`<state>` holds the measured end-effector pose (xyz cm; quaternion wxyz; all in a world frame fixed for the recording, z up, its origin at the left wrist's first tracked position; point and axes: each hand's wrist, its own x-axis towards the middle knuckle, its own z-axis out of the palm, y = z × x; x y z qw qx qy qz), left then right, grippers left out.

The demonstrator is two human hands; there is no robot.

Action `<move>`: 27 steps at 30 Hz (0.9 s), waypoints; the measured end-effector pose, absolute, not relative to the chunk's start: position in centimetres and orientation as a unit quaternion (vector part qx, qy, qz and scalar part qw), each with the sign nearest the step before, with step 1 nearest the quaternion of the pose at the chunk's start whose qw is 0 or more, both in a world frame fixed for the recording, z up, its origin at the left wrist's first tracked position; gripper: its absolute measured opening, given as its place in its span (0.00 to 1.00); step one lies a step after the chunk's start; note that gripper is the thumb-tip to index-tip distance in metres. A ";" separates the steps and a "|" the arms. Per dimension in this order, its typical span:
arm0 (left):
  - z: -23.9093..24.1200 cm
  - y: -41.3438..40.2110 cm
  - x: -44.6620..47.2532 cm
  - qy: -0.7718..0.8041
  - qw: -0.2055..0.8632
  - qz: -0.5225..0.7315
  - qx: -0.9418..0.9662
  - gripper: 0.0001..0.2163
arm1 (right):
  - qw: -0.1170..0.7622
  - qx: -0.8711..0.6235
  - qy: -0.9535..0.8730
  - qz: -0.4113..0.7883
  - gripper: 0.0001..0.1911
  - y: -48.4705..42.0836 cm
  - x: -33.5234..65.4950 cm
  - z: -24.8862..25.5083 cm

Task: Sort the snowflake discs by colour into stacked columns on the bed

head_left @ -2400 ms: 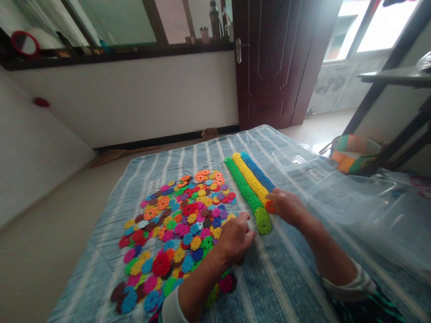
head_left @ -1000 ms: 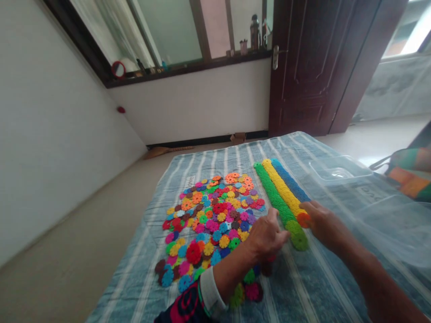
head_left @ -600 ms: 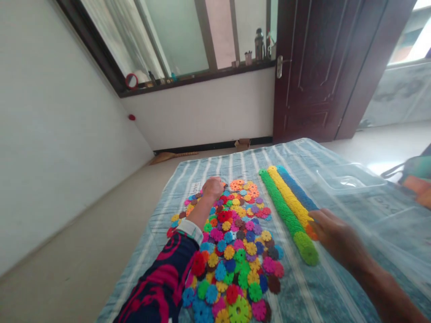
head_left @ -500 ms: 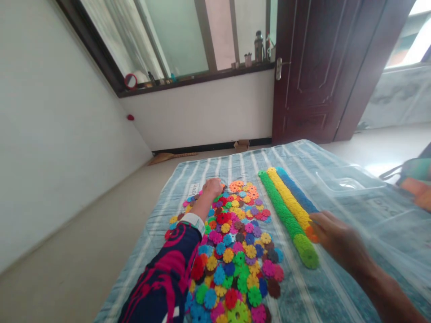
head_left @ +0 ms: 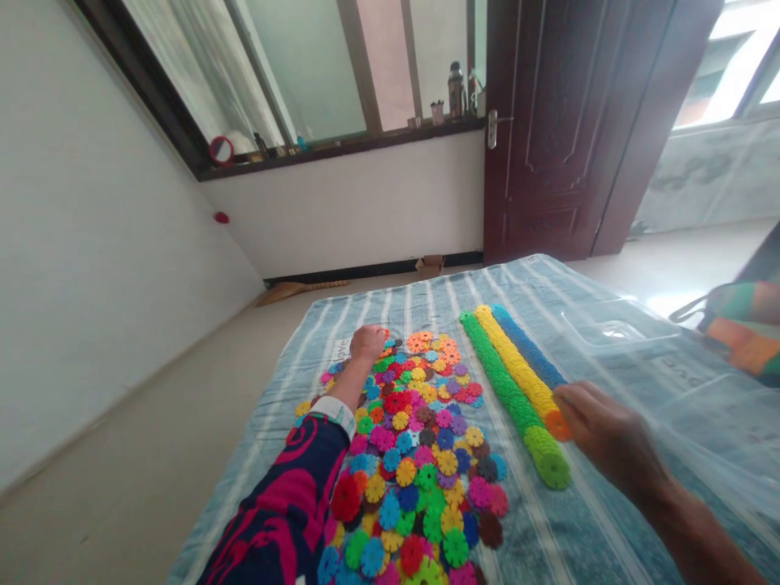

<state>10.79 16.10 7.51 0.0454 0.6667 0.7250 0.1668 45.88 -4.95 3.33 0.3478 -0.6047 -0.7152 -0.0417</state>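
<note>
My left hand [head_left: 366,344] is closed at the far left edge of a spread of colourful notched plastic discs [head_left: 420,471]. An orange notched disc [head_left: 385,334] shows at its fingertips. At the near end of a yellow row of overlapping discs [head_left: 517,361], my right hand [head_left: 600,426] pinches another orange notched disc [head_left: 556,425]. Left of that row lies a green row [head_left: 496,374], lighter green at its near end. A blue row [head_left: 529,348] runs along the right side, its near end by my right hand. Several orange discs [head_left: 451,352] sit together at the far end of the spread.
A striped blue cloth [head_left: 292,366] covers the surface beneath. Clear plastic containers [head_left: 615,325] stand on the right. Beyond the far edge are a cardboard box [head_left: 430,266] and a broom [head_left: 286,291] on the floor, and a dark red door [head_left: 548,138].
The view has shifted slightly, so things appear further left. My left hand has moved a little left at the pile's far edge. My right hand stays by the near end of the yellow row.
</note>
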 end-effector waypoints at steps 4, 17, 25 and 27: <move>8.3 13.1 13.4 0.672 0.095 0.218 0.702 0.15 | 0.359 -0.608 -0.708 0.010 0.17 -4.8 45.7 3.5; 7.0 -0.7 28.9 0.393 0.378 0.331 0.770 0.09 | 0.406 -0.523 -0.697 0.274 0.08 -4.6 45.6 6.2; 7.7 0.5 28.0 0.418 0.312 0.312 0.794 0.12 | 0.283 -0.603 -0.725 0.175 0.11 -4.4 49.3 6.7; 7.5 0.8 27.0 0.434 0.290 0.308 0.795 0.12 | 0.220 -0.621 -0.737 0.152 0.12 -4.2 49.3 6.3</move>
